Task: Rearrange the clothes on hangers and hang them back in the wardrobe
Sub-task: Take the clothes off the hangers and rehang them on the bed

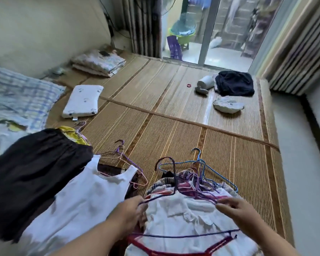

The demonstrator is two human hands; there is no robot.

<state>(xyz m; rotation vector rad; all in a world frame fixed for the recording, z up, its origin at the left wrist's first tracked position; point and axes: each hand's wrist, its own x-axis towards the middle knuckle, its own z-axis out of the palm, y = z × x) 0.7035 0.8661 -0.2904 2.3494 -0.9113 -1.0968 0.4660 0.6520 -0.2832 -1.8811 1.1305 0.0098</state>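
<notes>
Left hand (131, 212) pinches one end of a dark wire hanger (175, 189); right hand (236, 209) has its fingertips at the other shoulder, and I cannot tell if it is pinching. The hanger lies over a white collared shirt (185, 218) atop the clothes pile on the woven mat (174, 130). Around, left to right: black garment (35, 172), white tank top (92, 196), tangled hangers (199, 174) crowding the pile's far edge — dark bundle (234, 83) well beyond.
</notes>
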